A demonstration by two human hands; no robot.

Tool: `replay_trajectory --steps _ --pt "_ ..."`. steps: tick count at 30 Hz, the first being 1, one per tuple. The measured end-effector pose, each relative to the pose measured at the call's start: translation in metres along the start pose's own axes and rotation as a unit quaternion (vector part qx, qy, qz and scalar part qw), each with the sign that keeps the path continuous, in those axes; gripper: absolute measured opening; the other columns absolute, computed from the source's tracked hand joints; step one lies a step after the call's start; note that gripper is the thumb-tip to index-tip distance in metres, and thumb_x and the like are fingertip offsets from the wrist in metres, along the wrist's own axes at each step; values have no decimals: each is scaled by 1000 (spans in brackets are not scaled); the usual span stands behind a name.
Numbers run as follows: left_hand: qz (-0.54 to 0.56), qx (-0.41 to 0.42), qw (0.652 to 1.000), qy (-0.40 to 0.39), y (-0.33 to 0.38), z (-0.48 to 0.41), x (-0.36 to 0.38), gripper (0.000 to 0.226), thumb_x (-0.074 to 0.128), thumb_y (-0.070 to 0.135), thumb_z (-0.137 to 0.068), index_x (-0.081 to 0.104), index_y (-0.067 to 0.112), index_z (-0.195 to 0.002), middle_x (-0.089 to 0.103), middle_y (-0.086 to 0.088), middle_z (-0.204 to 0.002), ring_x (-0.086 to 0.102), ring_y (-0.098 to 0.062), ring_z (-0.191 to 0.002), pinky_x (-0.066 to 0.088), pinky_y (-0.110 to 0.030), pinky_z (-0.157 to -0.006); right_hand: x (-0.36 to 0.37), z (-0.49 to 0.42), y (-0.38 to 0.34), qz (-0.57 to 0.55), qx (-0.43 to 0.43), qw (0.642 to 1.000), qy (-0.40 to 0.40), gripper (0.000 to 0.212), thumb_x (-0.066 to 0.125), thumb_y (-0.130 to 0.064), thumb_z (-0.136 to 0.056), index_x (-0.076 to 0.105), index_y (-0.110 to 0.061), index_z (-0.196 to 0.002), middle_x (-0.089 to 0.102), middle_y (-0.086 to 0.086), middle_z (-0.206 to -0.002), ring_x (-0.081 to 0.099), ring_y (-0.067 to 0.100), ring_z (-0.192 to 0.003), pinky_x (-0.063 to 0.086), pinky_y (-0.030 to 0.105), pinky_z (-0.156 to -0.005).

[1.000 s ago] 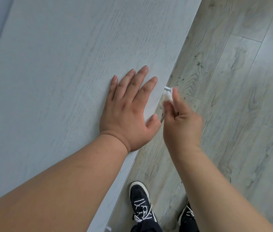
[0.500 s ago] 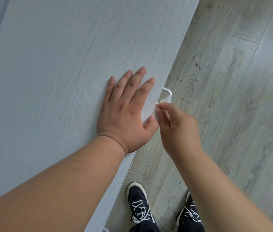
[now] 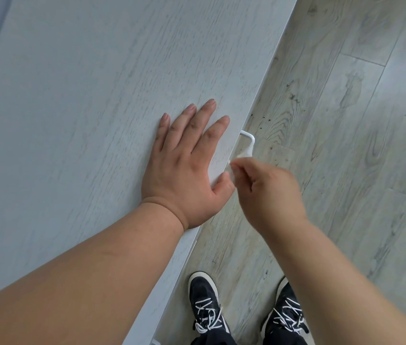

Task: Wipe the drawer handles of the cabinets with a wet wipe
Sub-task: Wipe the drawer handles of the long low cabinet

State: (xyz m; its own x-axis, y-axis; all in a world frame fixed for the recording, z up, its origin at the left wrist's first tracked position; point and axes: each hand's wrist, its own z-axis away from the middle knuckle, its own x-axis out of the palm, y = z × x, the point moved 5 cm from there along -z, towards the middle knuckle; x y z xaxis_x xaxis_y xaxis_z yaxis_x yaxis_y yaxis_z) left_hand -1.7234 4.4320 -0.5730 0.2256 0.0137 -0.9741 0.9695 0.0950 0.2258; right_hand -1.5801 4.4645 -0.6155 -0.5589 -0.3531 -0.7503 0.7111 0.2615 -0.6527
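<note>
A white metal drawer handle (image 3: pixel 248 141) juts from the front of the pale wood-grain cabinet (image 3: pixel 85 108), just below its top edge. My left hand (image 3: pixel 189 165) lies flat on the cabinet top, fingers spread, thumb at the edge. My right hand (image 3: pixel 269 192) hovers in front of the cabinet and pinches a small white wet wipe (image 3: pixel 234 168) against the lower stretch of the handle. Most of the wipe is hidden by my fingers, and the handle's lower end is covered by my hand.
Grey wood-plank floor (image 3: pixel 346 120) runs along the right of the cabinet. My two black shoes with white laces (image 3: pixel 207 307) stand close to the cabinet front. Another white handle tip (image 3: pixel 156 341) peeks out at the bottom edge.
My right hand slid the wipe down along the handle toward me, uncovering the handle's upper bend. My left hand stayed pressed flat on the cabinet top.
</note>
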Motion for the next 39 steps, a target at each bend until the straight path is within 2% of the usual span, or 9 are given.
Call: replay_trajectory --steps 5,10,14,19,22,27,30,33,39 --pt "-9 -2 1000 -17 1 0 0 80 51 46 -82 40 21 -158 25 -1 -171 20 -26 -158 11 -55 -129 -17 -37 13 36 -30 997 53 17 61 -22 -99 73 -19 -88 50 -8 -63 45 18 -57 28 28 -56" --pt "-9 1 1000 -10 0 -1 -1 80 51 46 -82 41 21 -158 27 -2 -171 22 -28 -158 12 -55 -128 -10 -14 2 26 -22 999 -2 16 61 -17 -99 67 -17 -84 55 -3 -58 46 22 -53 32 29 -50" --pt "-11 -3 1000 -17 0 0 0 80 51 46 -83 40 21 -158 25 -2 -171 20 -27 -158 12 -55 -128 -16 -36 12 15 -12 1000 -19 19 58 -26 -101 72 -20 -90 68 -2 -70 59 23 -63 46 33 -57" --pt "-11 1 1000 -12 0 -1 0 82 53 46 -81 42 20 -158 27 -2 -171 23 -28 -158 13 -56 -128 -4 -15 3 19 17 999 -46 16 59 -16 -97 63 -19 -81 57 -2 -61 52 23 -57 41 33 -51" --pt "-10 0 1000 -14 0 -1 -1 84 52 48 -79 41 21 -158 26 -2 -171 22 -28 -158 12 -55 -128 -4 -11 6 -19 20 997 -66 17 60 -21 -99 68 -21 -85 60 -5 -62 54 19 -57 43 32 -51" --pt "-14 0 1000 -19 1 -1 -1 87 51 49 -77 41 21 -158 25 -2 -171 21 -28 -158 11 -55 -128 -2 -5 10 -69 28 997 -28 13 62 -22 -99 70 -21 -89 61 -9 -63 56 17 -59 48 34 -54" --pt "-14 0 1000 -23 1 -1 -1 89 52 50 -75 40 21 -158 24 -2 -171 20 -28 -158 11 -56 -128 13 20 1 -84 36 994 -63 11 61 -16 -97 68 -21 -89 62 -5 -64 59 22 -61 50 40 -54" --pt "-16 0 1000 -23 1 -1 -1 89 50 50 -75 39 21 -159 24 -2 -172 19 -28 -158 11 -55 -128 11 11 11 -114 39 991 -56 13 60 -25 -99 69 -22 -90 68 -4 -69 66 24 -68 54 41 -58" --pt "-18 0 999 -38 1 -1 -1 91 48 52 -75 36 22 -160 20 0 -173 16 -27 -159 9 -55 -129 16 23 0 -20 5 1000 -6 15 55 -15 -93 68 -22 -91 61 -3 -67 55 25 -60 49 39 -53"
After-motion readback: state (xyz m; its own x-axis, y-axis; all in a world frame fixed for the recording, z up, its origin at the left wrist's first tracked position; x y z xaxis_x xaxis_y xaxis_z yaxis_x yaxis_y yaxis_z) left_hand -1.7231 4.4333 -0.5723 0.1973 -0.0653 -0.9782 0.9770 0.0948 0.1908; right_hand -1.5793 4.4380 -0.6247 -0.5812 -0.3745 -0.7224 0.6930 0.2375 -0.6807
